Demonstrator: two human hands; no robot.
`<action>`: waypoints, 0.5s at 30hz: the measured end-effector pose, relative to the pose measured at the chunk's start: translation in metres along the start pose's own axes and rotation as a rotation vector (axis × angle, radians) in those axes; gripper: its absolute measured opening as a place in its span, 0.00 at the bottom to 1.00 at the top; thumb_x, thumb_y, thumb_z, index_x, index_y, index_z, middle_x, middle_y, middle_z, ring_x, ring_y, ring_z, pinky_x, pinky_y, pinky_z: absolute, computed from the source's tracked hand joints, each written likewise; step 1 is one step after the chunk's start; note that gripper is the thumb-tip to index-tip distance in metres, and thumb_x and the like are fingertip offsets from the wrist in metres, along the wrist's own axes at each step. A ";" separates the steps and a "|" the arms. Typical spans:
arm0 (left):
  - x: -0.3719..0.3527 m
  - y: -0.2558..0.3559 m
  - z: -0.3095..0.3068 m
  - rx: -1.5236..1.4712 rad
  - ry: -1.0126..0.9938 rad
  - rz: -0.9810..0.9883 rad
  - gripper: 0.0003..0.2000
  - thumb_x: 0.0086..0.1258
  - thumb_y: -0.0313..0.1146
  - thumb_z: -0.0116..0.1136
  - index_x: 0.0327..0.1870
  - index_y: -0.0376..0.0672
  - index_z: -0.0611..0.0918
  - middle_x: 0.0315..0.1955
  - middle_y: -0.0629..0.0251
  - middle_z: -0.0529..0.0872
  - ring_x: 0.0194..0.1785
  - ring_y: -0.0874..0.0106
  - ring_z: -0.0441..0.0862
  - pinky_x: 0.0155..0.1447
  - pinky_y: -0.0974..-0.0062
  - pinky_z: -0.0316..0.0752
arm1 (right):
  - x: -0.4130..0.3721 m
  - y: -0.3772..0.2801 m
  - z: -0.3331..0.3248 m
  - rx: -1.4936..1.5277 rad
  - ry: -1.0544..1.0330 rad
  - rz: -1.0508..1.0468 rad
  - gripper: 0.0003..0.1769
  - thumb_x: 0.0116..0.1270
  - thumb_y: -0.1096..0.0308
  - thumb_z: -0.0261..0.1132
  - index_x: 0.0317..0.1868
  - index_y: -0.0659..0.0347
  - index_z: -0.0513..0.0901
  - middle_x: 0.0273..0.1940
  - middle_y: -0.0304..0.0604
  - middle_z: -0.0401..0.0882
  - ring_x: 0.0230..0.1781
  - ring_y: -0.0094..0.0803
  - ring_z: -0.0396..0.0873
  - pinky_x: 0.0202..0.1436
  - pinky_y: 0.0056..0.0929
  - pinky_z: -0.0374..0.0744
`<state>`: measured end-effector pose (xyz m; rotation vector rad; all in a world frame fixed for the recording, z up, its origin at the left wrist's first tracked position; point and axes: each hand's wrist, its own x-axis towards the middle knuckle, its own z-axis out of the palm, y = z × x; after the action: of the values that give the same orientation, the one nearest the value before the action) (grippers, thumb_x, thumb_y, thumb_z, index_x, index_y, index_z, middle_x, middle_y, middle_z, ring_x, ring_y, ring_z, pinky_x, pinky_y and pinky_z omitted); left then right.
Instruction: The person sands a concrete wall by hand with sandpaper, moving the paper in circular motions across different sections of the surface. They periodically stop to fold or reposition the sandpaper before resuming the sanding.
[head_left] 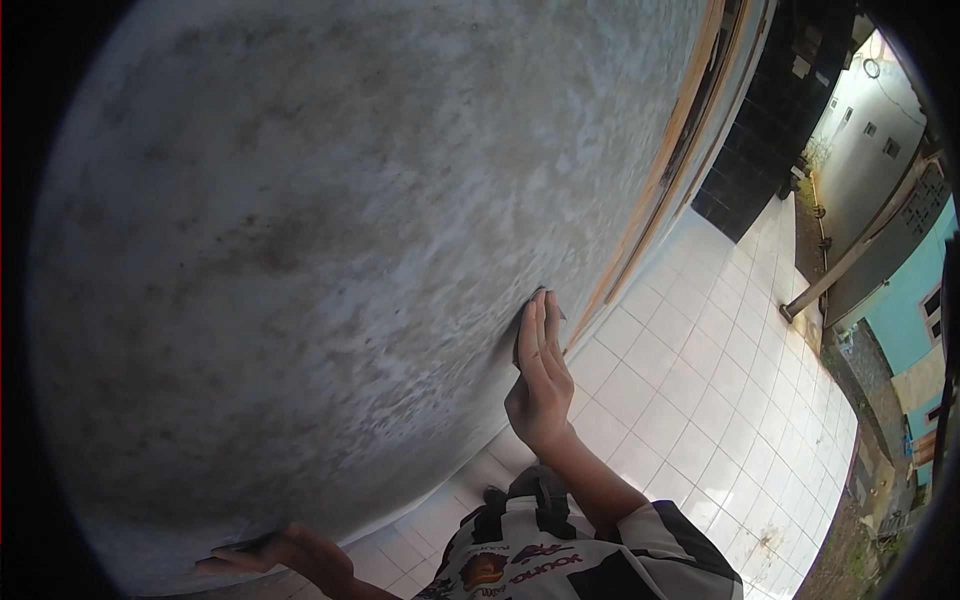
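My right hand (543, 375) lies along the mottled grey-white wall (330, 230), fingers straight and close together. Under them it presses a thin dark sheet that looks like sandpaper (519, 345) to the wall, and a corner of it sticks out past the fingertips. Lower down at the left, my left hand (300, 556) is held at the same wall with its fingers stretched forward. A similar dark sheet (262, 543) shows between its thumb and fingers, mostly hidden and in shadow.
A wooden frame (655, 185) edges the wall to the right of my right hand. White floor tiles (690, 370) stretch below, with black tiles (750, 150) farther along. A post (835, 270) stands at the tiles' outer edge, and a turquoise building (905, 335) lies beyond.
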<state>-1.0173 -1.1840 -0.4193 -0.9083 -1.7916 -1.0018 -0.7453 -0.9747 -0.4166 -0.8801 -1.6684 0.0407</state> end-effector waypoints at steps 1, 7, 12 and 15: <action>0.000 0.000 0.001 -0.001 0.004 -0.003 0.48 0.78 0.71 0.41 0.86 0.47 0.39 0.83 0.41 0.27 0.86 0.41 0.25 0.82 0.28 0.36 | -0.002 -0.002 0.000 0.009 -0.016 0.027 0.49 0.43 1.01 0.50 0.74 0.79 0.69 0.68 0.72 0.75 0.77 0.66 0.64 0.82 0.59 0.62; -0.006 0.001 -0.004 -0.006 -0.019 -0.013 0.48 0.78 0.71 0.41 0.86 0.48 0.39 0.83 0.41 0.27 0.86 0.41 0.25 0.82 0.28 0.36 | 0.008 0.019 -0.001 -0.054 -0.001 -0.045 0.47 0.44 0.97 0.52 0.73 0.76 0.73 0.74 0.67 0.70 0.78 0.69 0.61 0.80 0.55 0.66; -0.006 0.001 -0.004 -0.006 -0.010 -0.024 0.48 0.78 0.71 0.41 0.86 0.48 0.39 0.83 0.41 0.27 0.86 0.41 0.25 0.82 0.28 0.36 | 0.000 0.015 0.000 0.025 -0.019 0.007 0.46 0.50 1.01 0.46 0.74 0.76 0.70 0.75 0.67 0.68 0.79 0.63 0.60 0.82 0.52 0.63; -0.006 0.002 -0.003 -0.016 -0.014 -0.026 0.49 0.78 0.71 0.41 0.86 0.48 0.39 0.83 0.41 0.28 0.86 0.41 0.25 0.82 0.28 0.36 | -0.003 0.021 0.001 0.049 -0.019 0.005 0.44 0.52 1.01 0.46 0.74 0.78 0.70 0.75 0.68 0.68 0.80 0.61 0.60 0.82 0.50 0.63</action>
<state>-1.0127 -1.1869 -0.4234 -0.9062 -1.8136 -1.0301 -0.7354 -0.9610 -0.4291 -0.8494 -1.6759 0.0934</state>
